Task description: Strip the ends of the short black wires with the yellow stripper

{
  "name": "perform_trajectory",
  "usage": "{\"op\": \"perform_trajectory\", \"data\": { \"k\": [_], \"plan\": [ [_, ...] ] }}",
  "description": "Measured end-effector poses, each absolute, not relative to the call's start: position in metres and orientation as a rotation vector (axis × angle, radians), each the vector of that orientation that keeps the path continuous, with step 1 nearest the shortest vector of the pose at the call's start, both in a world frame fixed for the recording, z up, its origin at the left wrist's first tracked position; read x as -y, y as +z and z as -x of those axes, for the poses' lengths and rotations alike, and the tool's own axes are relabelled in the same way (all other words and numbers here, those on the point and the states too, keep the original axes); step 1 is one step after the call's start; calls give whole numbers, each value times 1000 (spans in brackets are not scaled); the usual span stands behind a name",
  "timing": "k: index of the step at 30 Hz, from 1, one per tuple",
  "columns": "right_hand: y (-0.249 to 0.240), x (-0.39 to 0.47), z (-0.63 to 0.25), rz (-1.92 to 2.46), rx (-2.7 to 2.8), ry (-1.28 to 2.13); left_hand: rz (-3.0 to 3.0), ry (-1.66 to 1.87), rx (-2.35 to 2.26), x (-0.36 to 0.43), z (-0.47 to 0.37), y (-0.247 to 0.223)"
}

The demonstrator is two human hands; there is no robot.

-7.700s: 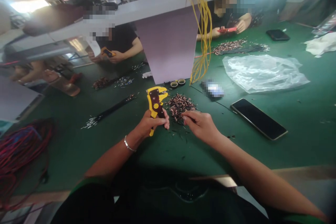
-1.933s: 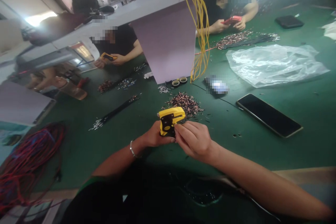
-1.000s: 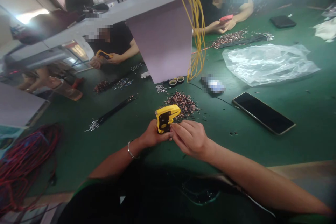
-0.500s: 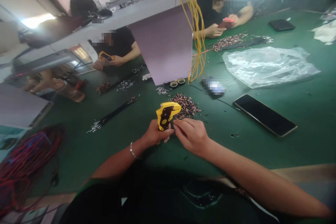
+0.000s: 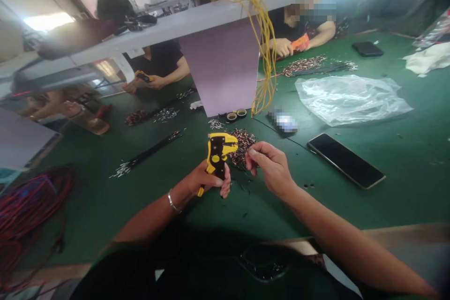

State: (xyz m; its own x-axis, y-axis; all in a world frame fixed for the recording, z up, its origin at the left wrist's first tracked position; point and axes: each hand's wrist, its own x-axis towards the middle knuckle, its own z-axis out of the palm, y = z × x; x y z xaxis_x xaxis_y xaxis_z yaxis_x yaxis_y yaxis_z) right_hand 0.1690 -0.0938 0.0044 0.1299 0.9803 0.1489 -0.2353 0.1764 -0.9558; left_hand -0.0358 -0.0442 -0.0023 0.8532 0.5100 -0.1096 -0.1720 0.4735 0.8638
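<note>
My left hand (image 5: pixel 207 179) is wrapped round the handles of a yellow and black wire stripper (image 5: pixel 217 153), its jaws pointing right. Fingers pinched together, my right hand (image 5: pixel 270 164) is just right of the jaws, over the edge of a pile of short dark wire pieces with copper ends (image 5: pixel 242 143). Whatever sits between those fingertips is too small to make out. To the left lies a bundle of black wires (image 5: pixel 149 152) with pale ends. A small heap of silvery pieces (image 5: pixel 215 124) is behind the stripper.
Two tape rolls (image 5: pixel 236 115) stand below a pale panel (image 5: pixel 223 65), beside hanging yellow wires (image 5: pixel 265 56). Rightward lie a phone (image 5: pixel 346 160) and a clear plastic bag (image 5: pixel 351 98). Red cable coils (image 5: pixel 35 206) are at left. Co-workers' hands hold tools across the green table (image 5: pixel 316 206).
My right hand has moved right, away from my left hand, and turned over the wire pile. The stripper has turned so its jaws face right. The view has shifted slightly.
</note>
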Motion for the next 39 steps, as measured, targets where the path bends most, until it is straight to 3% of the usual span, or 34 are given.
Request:
{"op": "perform_trajectory", "data": {
  "k": [19, 39],
  "plan": [
    [2, 91, -172, 1004, 1126, 1160, -999, 280, -359, 46, 35, -7],
    [5, 89, -171, 1022, 1105, 1142, -1127, 420, -451, 50, 35, -9]
  ]
}}
